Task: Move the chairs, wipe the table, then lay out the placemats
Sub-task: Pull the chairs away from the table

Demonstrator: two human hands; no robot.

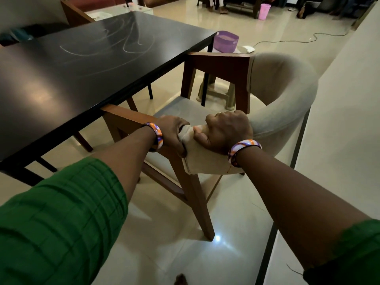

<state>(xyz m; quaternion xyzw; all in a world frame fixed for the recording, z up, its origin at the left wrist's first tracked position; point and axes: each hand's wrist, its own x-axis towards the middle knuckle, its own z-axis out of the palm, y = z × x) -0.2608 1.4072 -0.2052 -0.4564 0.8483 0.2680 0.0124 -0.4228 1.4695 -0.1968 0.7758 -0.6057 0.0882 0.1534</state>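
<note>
Both hands grip chair beside streaked black table; glossy tile floor.

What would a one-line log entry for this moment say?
step: move chairs | left hand, right hand: gripping chair | table: unwiped

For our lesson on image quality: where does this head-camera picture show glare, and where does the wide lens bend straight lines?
Head view: dim room; a bright glare spot on the floor tile beside the chair leg; a soft sheen on the black table; the wall edge at right leans and bows toward the frame border.
</note>
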